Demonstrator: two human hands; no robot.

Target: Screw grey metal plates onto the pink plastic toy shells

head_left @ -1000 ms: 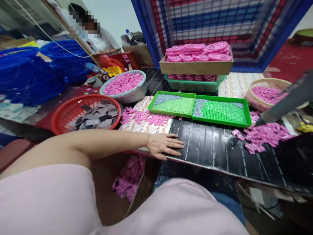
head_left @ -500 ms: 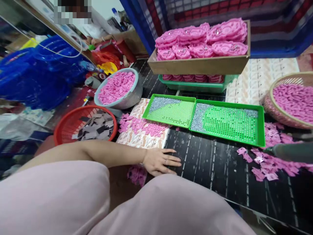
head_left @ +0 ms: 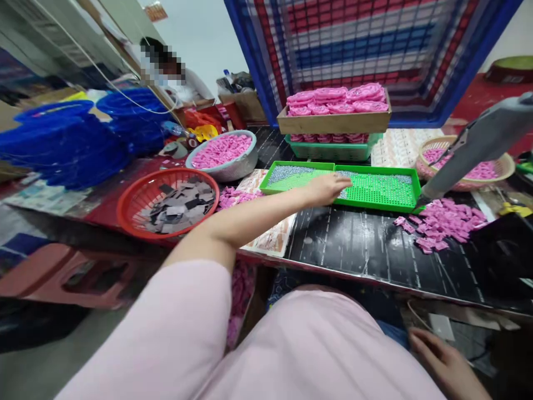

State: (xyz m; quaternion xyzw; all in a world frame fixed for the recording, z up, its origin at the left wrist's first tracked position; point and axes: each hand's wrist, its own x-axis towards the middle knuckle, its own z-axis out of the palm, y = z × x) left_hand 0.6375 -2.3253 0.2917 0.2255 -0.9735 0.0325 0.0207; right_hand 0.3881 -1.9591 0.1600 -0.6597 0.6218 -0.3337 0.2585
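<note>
Part of the 2 green trays on the tabletop is hidden behind my left hand. My arm reaches out, fingers bent; I can't tell if they hold anything. My right hand, cut off, sits low, half curled, its hold unclear.

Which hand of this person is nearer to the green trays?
Left. The left hand is at the green trays, where they meet; contact is unclear. The right hand is farther, outside the table's near edge.
</note>
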